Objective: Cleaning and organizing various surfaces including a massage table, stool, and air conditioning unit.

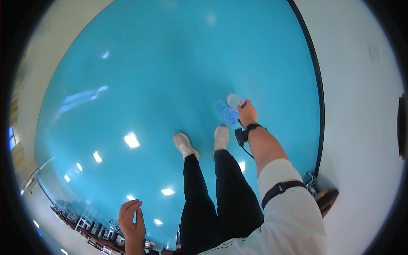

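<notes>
In the head view, my right arm reaches forward over the floor, and my right hand [248,111] is closed around the near end of a clear plastic bottle [234,100]. Something small and dark shows at its fingers, too little of it to name. Against that bottle, just left of the hand, is a blue-tinted clear plastic bottle [227,112]; whether the fingers also hold it, I cannot tell. Down at the lower left my left hand [131,220] is raised, its fingers and thumb apart and nothing in them.
My shoes [186,143] stand on a glossy blue floor [153,79] bearing bright reflections. A white wall [353,105] with a black skirting strip [317,76] bounds the right side. Brown tables [102,237] with equipment line the lower left; a brown furniture corner [328,200] juts out at lower right.
</notes>
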### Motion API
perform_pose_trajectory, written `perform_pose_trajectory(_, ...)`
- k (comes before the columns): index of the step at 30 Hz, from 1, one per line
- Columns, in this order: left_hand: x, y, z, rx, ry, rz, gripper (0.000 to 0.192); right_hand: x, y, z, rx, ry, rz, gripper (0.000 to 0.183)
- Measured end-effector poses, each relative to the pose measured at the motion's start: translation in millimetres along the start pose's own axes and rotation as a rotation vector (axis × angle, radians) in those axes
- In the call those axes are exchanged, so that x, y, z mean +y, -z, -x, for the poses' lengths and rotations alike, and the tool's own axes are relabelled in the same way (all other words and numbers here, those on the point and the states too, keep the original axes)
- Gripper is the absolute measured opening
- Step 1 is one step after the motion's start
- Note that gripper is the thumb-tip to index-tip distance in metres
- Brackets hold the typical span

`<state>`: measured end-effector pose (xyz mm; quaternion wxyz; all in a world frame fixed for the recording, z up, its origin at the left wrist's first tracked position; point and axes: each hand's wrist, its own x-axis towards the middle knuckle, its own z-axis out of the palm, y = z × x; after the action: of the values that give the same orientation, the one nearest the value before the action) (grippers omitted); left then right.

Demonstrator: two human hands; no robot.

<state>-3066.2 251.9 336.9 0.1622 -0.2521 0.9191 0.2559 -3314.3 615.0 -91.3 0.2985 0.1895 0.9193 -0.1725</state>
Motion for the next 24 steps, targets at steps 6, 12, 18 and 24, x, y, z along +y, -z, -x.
perform_pose_trajectory(6,2,-29,-5,-0.023,-0.122,0.009,0.021,54,15,-18,0.148,0.197,-0.013,0.031)
perform_pose_trajectory(12,39,1,-37,0.034,-0.264,0.111,0.022,-6,112,52,0.16,0.36,0.064,0.035)
perform_pose_trajectory(18,82,-12,-73,-0.322,-0.466,0.172,0.032,-66,273,193,0.197,0.565,-0.114,0.025)
perform_pose_trajectory(24,171,0,-80,-0.171,-0.802,0.316,0.088,-128,393,338,0.298,0.88,-0.081,0.028)
